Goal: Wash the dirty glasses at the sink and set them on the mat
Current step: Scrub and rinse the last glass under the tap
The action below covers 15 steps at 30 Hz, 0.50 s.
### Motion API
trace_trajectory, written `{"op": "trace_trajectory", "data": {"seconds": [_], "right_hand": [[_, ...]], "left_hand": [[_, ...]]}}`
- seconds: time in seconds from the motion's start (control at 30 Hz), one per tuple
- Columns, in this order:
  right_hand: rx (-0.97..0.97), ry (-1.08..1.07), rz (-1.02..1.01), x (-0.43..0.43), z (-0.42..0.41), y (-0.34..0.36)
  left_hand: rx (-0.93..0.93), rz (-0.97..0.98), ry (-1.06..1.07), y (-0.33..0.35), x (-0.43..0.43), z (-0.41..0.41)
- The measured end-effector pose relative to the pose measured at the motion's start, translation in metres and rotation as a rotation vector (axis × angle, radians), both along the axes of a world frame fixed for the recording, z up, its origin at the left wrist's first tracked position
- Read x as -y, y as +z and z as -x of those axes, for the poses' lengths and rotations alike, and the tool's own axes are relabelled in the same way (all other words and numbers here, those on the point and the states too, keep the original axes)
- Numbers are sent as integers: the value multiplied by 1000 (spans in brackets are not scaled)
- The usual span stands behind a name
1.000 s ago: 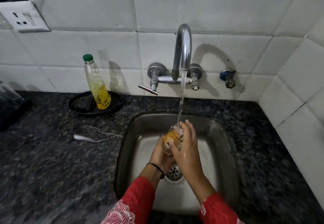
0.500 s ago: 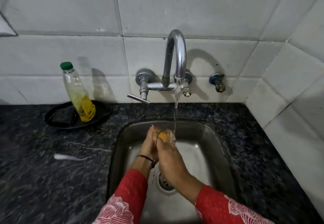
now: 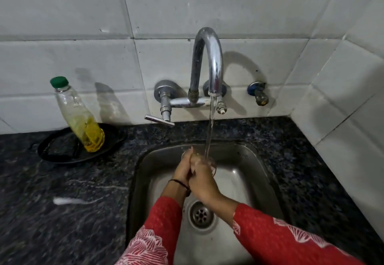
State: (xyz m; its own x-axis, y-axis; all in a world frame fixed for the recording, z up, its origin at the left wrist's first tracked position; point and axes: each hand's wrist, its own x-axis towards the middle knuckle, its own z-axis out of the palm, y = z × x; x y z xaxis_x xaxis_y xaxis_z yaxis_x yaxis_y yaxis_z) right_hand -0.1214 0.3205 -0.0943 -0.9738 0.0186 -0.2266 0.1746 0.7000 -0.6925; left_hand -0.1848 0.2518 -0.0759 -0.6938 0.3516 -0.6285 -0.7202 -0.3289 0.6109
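No readable text, label or number anywhere.

Wht tile wall (image 3: 62, 15); granite counter (image 3: 62, 219)

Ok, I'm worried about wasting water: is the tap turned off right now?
No, water streams from the tap onto the glass that the left hand and right hand hold over the sink.
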Motion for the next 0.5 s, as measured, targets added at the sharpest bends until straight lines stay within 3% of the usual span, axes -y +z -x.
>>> {"op": "trace_trajectory", "data": {"seconds": [0.03,0.1,0.17,0.2,0.23,0.3,0.37,0.43,0.5], "right_hand": [[-173,-34,29,-5,-2,4],[-461,282,-285,-30,2,6],[-395,478,-426,-41,8,4],[-372,401,-382,-35,6,6],[-323,190,-206,-25,4,10],[-47,-251,213,-4,14,26],[122,-538,551,16,27,27],[122,-618,713,15,30,27],[56,-394,623,2,15,32]], "left_hand": [[24,12,-24,2,3,2],[54,45,-35,-3,7,5],[66,33,-51,-4,7,4],[58,6,-55,-5,7,3],[58,-41,-50,-5,6,1],[26,-74,-30,-2,3,-4],[28,-101,33,2,0,-10],[35,-67,42,2,-1,-11],[67,-1,13,6,2,-8]]}}
